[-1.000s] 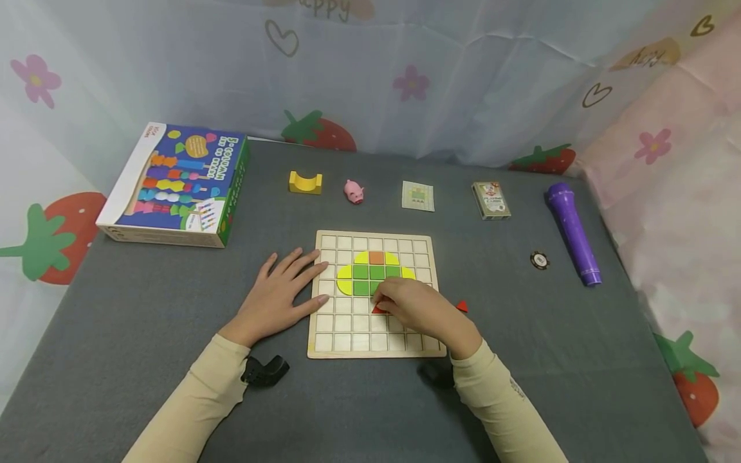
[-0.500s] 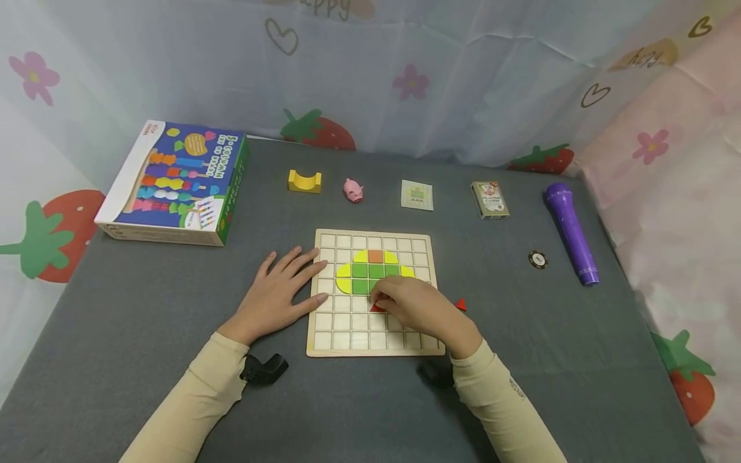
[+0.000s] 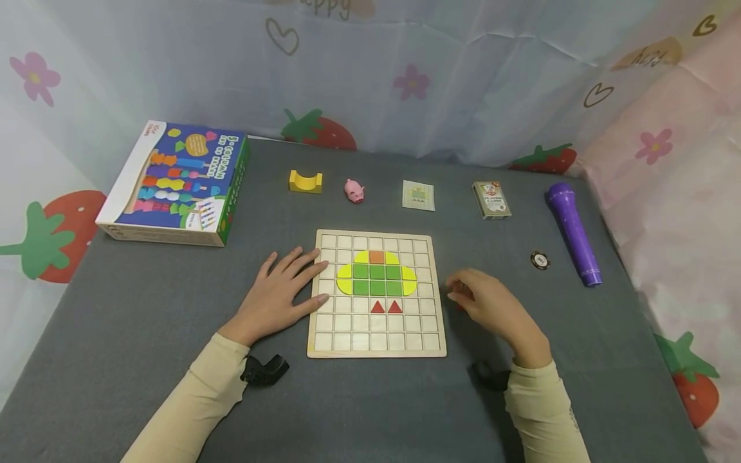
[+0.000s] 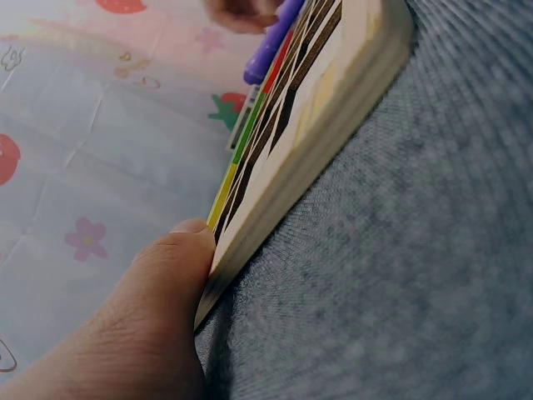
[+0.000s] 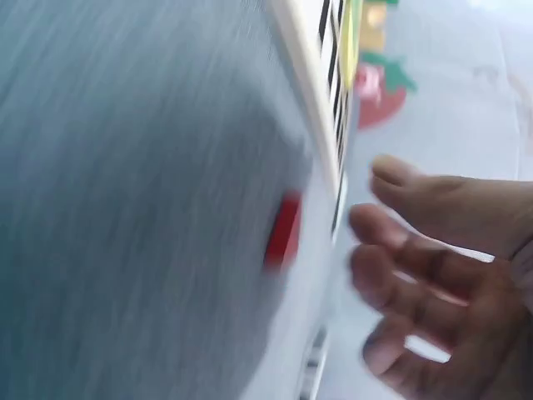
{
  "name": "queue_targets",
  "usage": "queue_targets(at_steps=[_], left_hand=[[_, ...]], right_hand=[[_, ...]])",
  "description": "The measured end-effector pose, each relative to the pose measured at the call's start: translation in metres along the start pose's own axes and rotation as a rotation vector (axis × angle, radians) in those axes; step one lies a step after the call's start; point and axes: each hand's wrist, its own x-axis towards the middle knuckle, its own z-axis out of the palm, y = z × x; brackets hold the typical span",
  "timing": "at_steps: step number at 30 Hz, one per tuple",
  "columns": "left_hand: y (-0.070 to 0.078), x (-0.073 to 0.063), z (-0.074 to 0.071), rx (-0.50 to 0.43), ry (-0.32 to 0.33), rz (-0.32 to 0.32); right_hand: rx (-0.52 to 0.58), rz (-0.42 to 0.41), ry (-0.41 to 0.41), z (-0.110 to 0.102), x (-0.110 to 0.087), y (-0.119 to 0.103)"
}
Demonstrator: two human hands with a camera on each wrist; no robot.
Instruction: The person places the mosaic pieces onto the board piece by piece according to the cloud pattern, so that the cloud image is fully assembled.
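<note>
A wooden grid board [image 3: 344,342] lies on the grey cloth. Green squares [image 3: 377,280], rounded yellow pieces [image 3: 344,280] and an orange square [image 3: 376,257] form a shape on it. Below them sit two red triangles, one on the left [image 3: 377,307] and one on the right [image 3: 395,307]. My left hand [image 3: 280,296] rests with spread fingers on the board's left edge. In the left wrist view the thumb [image 4: 171,271] touches the rim. Just right of the board hovers my right hand [image 3: 492,305], fingers loosely bent and apart from a red piece [image 5: 285,229] on the cloth.
A colourful game box [image 3: 173,186] stands at back left. Along the back lie a yellow block [image 3: 305,184], a pink pig [image 3: 354,191], a pattern card [image 3: 418,195] and a playing-card box [image 3: 491,200]. A chip [image 3: 540,260] and a purple flashlight [image 3: 574,235] lie right.
My right hand has let go of a red triangle on the board and moved right, off the board to the loose red piece. The left hand has stayed put.
</note>
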Motion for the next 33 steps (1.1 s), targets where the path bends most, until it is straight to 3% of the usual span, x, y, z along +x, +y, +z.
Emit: queue_targets(at_steps=[6,13,25,33], left_hand=[[0.001,0.0,-0.001,-0.004,0.004,0.002],[0.001,0.0,-0.001,-0.004,0.009,0.008],[0.0,0.001,0.0,-0.001,0.006,0.008],[0.0,0.0,0.0,-0.002,0.003,0.007]], right_hand=[[0.007,0.053,-0.051,-0.002,-0.018,0.024],[0.017,0.053,-0.032,0.006,-0.02,0.027],[0.027,0.057,-0.022,0.003,-0.009,0.016],[0.05,-0.014,0.0,-0.002,0.009,-0.012]])
